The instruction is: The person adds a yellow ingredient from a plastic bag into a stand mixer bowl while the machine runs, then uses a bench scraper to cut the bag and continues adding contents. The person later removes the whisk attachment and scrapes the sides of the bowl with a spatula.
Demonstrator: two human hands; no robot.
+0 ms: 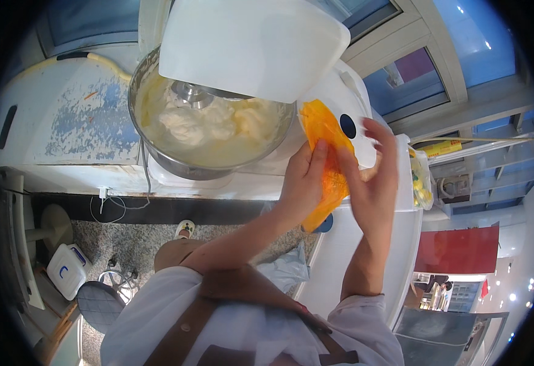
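An orange, crumpled, film-like plastic bag (325,201) hangs in front of me, right of a stand mixer. My left hand (304,176) pinches it, thumb on top. My right hand (371,171) is beside the bag with its fingers spread and slightly blurred; its thumb overlaps the bag's right edge. Under the white mixer head (253,45) stands a stainless steel bowl (189,170). Pale, creamy dough-like mixture (184,124) with yellowish patches lies in it around the metal attachment shaft (193,94). The mixer head hides the bowl's far side.
A worn white lid-like surface (88,114) adjoins the bowl on the left. A cable with a white plug (103,192) hangs off the front edge. Below are a round stool (100,305), a lidded white container (67,270) and a grey plastic bag (287,270). Windows (408,78) line the back.
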